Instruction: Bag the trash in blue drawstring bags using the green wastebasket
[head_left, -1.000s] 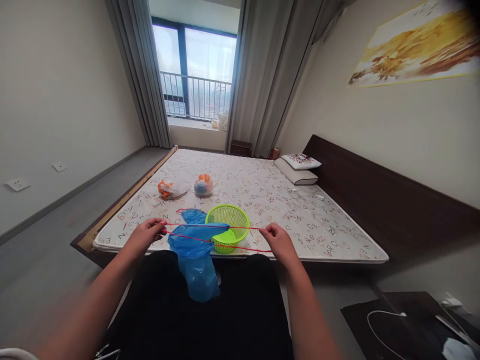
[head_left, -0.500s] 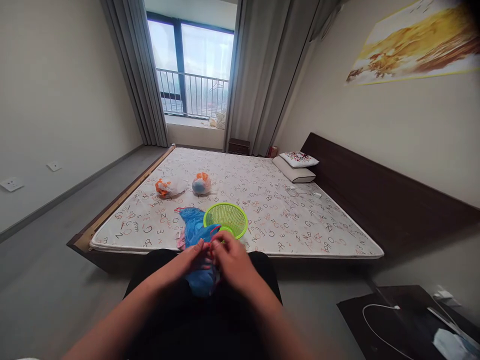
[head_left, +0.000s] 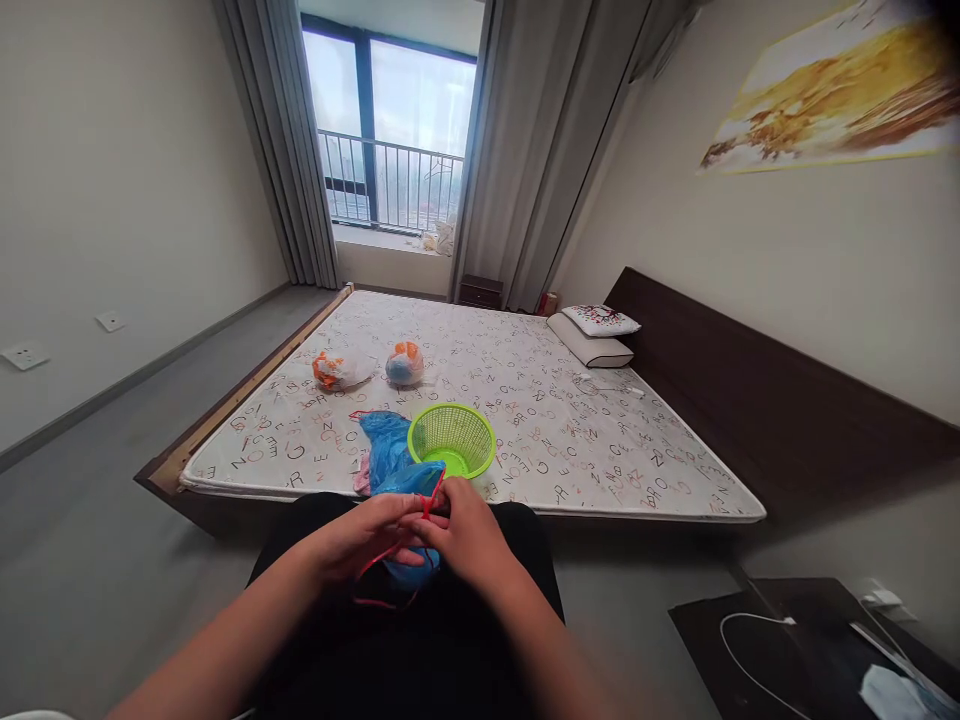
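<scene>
Over my lap, my left hand (head_left: pixel 375 535) and my right hand (head_left: pixel 466 532) meet at a blue plastic bag (head_left: pixel 412 480) with a red drawstring (head_left: pixel 429 502). My right fingers are pinched together on the drawstring. My left thumb and fingers close on it from the other side, some fingers partly hidden. A loop of the red string hangs below my left hand. Part of the bag droops beneath both hands. Just beyond, another crumpled stretch of blue plastic (head_left: pixel 386 440) lies on the mattress, beside a green plastic basket (head_left: pixel 451 465); whether it is the same bag I cannot tell.
A lettered mattress (head_left: pixel 585 450) on a dark bed frame (head_left: pixel 180 495) spreads ahead. Two tied plastic bags with orange parts, one on the left (head_left: pixel 341 370) and one rounder (head_left: pixel 405 365), lie on it. Pillows (head_left: pixel 596 345) rest by the headboard (head_left: pixel 750 360). A dark low table (head_left: pixel 720 640) stands at right.
The red drawstring is pulled up between my fingers, and a loop of it now hangs below my left hand. My left hand has turned and shifted slightly left. The basket and bags stay put.
</scene>
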